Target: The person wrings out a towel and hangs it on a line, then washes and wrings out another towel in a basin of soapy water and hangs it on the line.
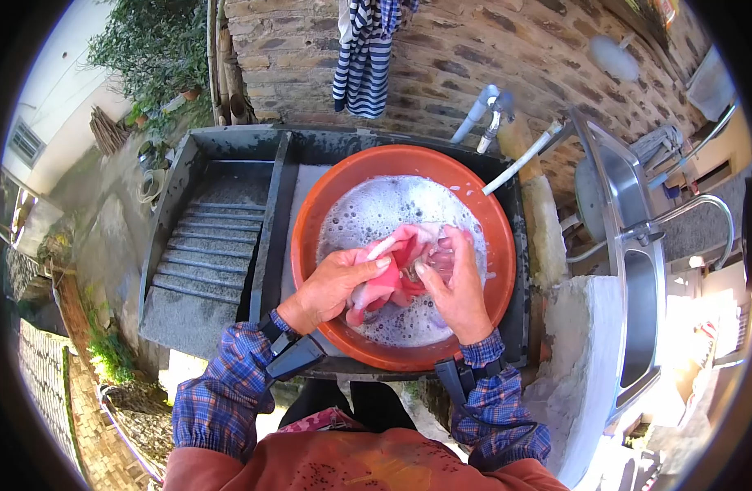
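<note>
A wet pink and red cloth is bunched between my two hands, above a round orange basin of foamy water. My left hand pinches the cloth's left side, thumb on top. On the other side, my right hand has its fingers curled around the cloth, which shows wet suds there. The cloth's lower end hangs close to the suds. What kind of garment or rag it is, I cannot tell.
The basin stands in a dark stone sink beside a ridged washboard. A tap and a white pipe are behind it. A striped garment hangs on the brick wall. A steel sink stands at the right.
</note>
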`<move>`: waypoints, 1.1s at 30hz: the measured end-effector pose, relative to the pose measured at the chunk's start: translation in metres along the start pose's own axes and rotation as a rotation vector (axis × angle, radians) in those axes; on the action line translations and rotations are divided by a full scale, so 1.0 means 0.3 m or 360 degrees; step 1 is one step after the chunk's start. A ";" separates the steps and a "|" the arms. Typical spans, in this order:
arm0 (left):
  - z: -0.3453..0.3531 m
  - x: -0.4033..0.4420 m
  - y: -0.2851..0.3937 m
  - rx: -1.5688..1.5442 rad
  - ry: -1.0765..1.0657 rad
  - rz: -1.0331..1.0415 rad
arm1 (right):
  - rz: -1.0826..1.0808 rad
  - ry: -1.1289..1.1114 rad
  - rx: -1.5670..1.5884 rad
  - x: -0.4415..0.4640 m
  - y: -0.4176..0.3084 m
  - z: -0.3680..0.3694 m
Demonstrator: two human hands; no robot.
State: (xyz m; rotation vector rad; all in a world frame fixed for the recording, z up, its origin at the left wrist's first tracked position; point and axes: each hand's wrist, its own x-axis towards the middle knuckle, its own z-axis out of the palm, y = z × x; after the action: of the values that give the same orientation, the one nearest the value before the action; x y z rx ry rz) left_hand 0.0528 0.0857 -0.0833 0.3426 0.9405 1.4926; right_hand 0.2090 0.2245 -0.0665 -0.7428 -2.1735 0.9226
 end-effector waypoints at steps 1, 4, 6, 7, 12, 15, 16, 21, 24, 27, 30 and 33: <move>0.004 -0.012 0.000 -0.0055 0.0064 -0.0028 | -0.0007 0.0094 -0.0011 -0.017 0.009 0.012; -0.020 -0.020 -0.041 -0.0115 0.0148 -0.0053 | 0.0624 -0.0388 0.0777 -0.059 0.024 0.006; -0.026 -0.028 -0.057 -0.0122 0.0169 -0.0052 | 0.0616 -0.0491 0.0771 -0.068 0.028 0.013; -0.019 -0.038 -0.054 -0.0125 0.0187 -0.0054 | 0.0600 -0.0594 0.0768 -0.070 0.028 0.022; -0.026 -0.058 -0.083 -0.0136 0.0279 -0.0028 | 0.0435 -0.0651 0.0478 -0.073 -0.004 0.030; -0.018 -0.080 -0.070 -0.0004 0.0282 -0.0012 | 0.0169 -0.0565 0.0111 -0.068 -0.033 0.021; -0.015 -0.085 -0.065 0.0044 0.0294 -0.0026 | 0.0168 -0.0569 0.0110 -0.070 -0.033 0.024; -0.024 -0.092 -0.081 0.0109 0.0335 -0.0057 | -0.0052 -0.0445 0.0042 -0.092 -0.011 0.057; -0.026 -0.079 -0.103 0.0057 0.0366 -0.0028 | -0.0064 -0.0444 -0.0001 -0.097 -0.014 0.068; -0.016 -0.081 -0.104 0.0071 0.0318 -0.0026 | 0.0067 -0.0612 0.0109 -0.093 -0.013 0.053; 0.012 -0.093 -0.079 0.0523 0.0340 0.0102 | 0.0272 -0.0316 0.0224 -0.110 0.003 0.064; 0.023 -0.085 -0.099 0.1261 0.0470 0.0236 | 0.0694 -0.0591 0.0646 -0.116 0.013 0.044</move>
State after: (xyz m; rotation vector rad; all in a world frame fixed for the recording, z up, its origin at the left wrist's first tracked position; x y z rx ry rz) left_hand 0.0826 0.0611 -0.0922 0.7855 1.7689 1.2620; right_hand 0.2219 0.1970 -0.0885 -0.9099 -2.0486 1.7859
